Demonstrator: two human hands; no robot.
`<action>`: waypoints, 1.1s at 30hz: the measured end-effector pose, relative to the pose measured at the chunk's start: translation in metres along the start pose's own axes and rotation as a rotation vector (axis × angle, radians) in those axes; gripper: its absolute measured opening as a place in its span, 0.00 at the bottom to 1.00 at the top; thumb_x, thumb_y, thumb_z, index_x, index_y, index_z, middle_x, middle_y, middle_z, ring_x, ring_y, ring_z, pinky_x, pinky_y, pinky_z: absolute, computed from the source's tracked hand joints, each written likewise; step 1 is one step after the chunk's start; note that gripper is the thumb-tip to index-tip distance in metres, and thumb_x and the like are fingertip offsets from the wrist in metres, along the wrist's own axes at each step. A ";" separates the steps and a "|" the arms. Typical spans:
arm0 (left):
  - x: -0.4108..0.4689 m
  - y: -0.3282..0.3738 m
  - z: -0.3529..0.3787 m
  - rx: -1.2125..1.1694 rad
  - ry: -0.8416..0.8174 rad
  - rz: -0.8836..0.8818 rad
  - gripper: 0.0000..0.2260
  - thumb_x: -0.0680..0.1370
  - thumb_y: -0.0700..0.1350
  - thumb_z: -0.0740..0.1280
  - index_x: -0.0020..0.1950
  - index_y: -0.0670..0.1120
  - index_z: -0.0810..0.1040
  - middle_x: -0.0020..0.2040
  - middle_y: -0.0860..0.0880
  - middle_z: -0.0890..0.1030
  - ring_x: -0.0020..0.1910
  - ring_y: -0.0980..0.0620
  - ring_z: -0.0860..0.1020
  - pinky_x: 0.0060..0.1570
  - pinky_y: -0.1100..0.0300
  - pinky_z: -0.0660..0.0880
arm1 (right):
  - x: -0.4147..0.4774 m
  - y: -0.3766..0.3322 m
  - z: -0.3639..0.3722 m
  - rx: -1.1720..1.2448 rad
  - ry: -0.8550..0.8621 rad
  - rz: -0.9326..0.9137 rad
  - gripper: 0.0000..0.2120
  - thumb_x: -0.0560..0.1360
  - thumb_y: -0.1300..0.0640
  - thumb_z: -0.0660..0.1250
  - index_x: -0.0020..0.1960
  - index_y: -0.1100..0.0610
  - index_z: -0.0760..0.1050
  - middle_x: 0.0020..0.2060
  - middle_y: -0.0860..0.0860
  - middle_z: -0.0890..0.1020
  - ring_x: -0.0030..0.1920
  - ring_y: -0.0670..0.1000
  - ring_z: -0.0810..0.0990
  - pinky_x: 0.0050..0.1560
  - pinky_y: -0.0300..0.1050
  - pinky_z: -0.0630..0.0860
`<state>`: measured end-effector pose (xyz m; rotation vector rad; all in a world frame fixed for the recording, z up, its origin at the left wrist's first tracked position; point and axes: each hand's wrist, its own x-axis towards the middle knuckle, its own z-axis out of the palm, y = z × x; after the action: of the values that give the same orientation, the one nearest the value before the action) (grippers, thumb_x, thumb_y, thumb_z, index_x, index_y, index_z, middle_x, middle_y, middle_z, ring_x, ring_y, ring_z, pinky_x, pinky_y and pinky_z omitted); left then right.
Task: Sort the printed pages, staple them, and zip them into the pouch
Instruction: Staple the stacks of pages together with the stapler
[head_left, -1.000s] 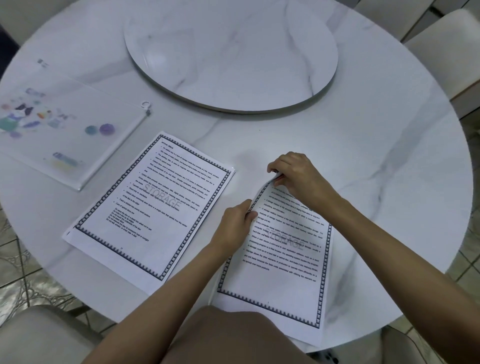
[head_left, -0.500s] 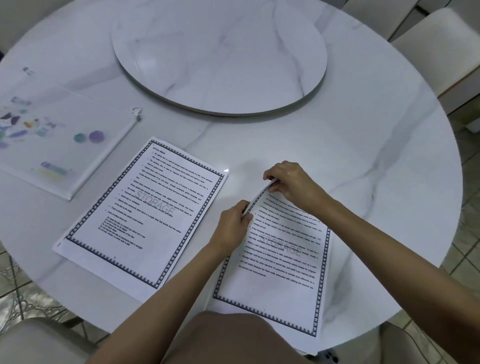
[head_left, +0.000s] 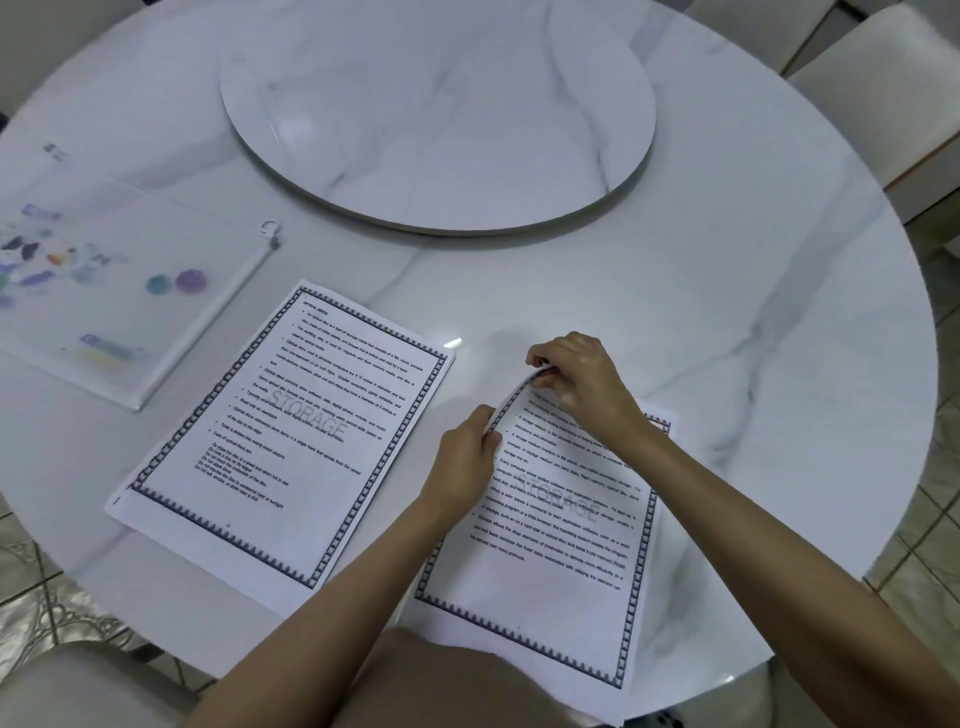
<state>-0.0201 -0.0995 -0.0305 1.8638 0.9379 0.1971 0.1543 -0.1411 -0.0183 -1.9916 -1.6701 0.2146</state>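
White marble-patterned round table (head_left: 727, 322), items listed left to right.

Translucent zip pouch (head_left: 119, 312): flat at the far left, printed with small coloured motifs, its ring pull (head_left: 269, 226) at the far right corner.

Left page stack (head_left: 291, 441): flat just right of the pouch, apart from it, angled, with a patterned border and a "STORAGE" watermark.

Round turntable (head_left: 436, 114): far centre of the table, well apart from the papers.

Left hand (head_left: 467, 457): fingers curled, pinching the left edge of the right page stack's top sheet (head_left: 511, 397).

Right page stack (head_left: 550, 551): near right, overhanging the near table rim; same border and watermark. Far left corner of the top sheet lifted off the pile.

Right hand (head_left: 582, 379): fingers curled, pinching that lifted corner.

White chair (head_left: 893, 88): far right, beyond the table.
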 end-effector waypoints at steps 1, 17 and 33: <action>0.001 0.001 0.000 0.004 -0.003 0.006 0.04 0.81 0.38 0.57 0.47 0.44 0.67 0.32 0.52 0.68 0.29 0.57 0.65 0.30 0.70 0.64 | 0.002 0.002 -0.001 0.016 0.006 0.041 0.08 0.66 0.67 0.69 0.46 0.63 0.79 0.38 0.54 0.83 0.40 0.55 0.78 0.52 0.40 0.66; -0.002 -0.001 0.001 -0.045 0.016 -0.038 0.04 0.81 0.38 0.56 0.47 0.44 0.65 0.31 0.51 0.68 0.29 0.55 0.64 0.28 0.70 0.63 | 0.013 0.008 -0.028 0.141 -0.125 0.215 0.16 0.71 0.63 0.71 0.58 0.61 0.74 0.48 0.50 0.76 0.53 0.54 0.74 0.57 0.50 0.73; -0.030 -0.023 -0.018 -0.188 0.197 -0.086 0.11 0.81 0.43 0.56 0.61 0.45 0.72 0.51 0.51 0.79 0.49 0.54 0.76 0.47 0.64 0.71 | -0.076 0.047 -0.039 0.064 0.147 0.662 0.19 0.73 0.60 0.69 0.63 0.61 0.72 0.58 0.60 0.74 0.62 0.58 0.68 0.58 0.38 0.61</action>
<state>-0.0617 -0.1022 -0.0334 1.6485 1.0928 0.4083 0.1950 -0.2296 -0.0242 -2.3797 -0.8577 0.3376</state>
